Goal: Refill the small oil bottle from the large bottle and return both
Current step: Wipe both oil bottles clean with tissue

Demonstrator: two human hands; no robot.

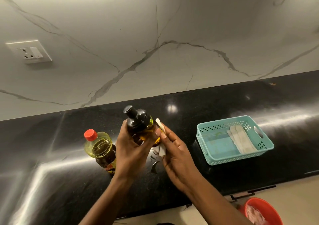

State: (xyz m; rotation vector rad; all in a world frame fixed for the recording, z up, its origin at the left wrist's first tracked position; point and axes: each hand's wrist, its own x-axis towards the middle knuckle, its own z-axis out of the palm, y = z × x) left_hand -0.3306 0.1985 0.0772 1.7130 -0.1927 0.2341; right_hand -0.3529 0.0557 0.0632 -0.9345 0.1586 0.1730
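**A:** Nearest thing first?
**B:** Red tub [264, 211], bottom right, below the tabletop [51, 181] edge. Something pale is inside, too blurred to name.

**A:** Hands?
**B:** Left hand [133, 149] is wrapped round the small oil bottle [139, 124], which is held clear of the tabletop and tilted. Black cap is on, yellow oil shows inside. Right hand [174, 149] pinches a white wipe [162, 151] against the bottle's right side.

**A:** Large bottle?
**B:** Large bottle [100, 147] stands on the tabletop just left of the left hand. Red cap on, partly full.

**A:** Step?
**B:** Both are capped, so I judge the pouring done. This looks like the wipe-down before returning them. There are smears on the tabletop under the hands.

**A:** Next move?
**B:** Probably drop the wipe to free the right hand, then carry both back. Oily glass calls for a firm grip. Can't tell where they belong. The teal basket [234, 138] to the right, with a folded pale cloth in it, is a guess.

**A:** Any text?
**B:** The large bottle's label is dark with red and yellow, unreadable. Nothing legible on the small one. Far back there's a marble wall and a white socket plate [29, 51], no writing.
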